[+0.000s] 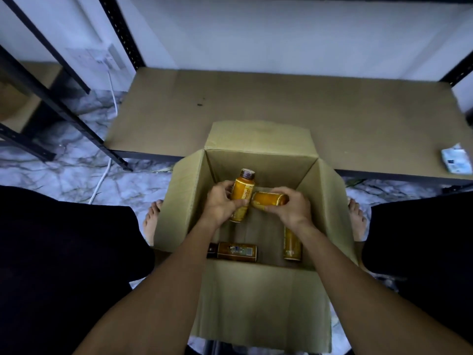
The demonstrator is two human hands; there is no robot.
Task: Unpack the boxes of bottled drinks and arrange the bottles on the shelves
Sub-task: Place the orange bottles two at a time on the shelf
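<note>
Inside the open cardboard box (pixel 258 306), two bottles lie on the bottom. A darker bottle (pixel 235 251) lies at the near left, its label too dim to read. An amber bottle (pixel 291 245) lies at the near right, its top hidden behind the right forearm. The box stands on a marbled floor (pixel 76 172) before a low brown shelf board (pixel 256 98) — a blurred pale packet (pixel 457 158) lies near its right edge. The left hand (pixel 221 204) grips a capped orange bottle (pixel 243 187), cap pointing far. The right hand (pixel 291 207) wraps its fingers round a second orange bottle (pixel 267 199) — held crosswise, just beside the first.
</note>
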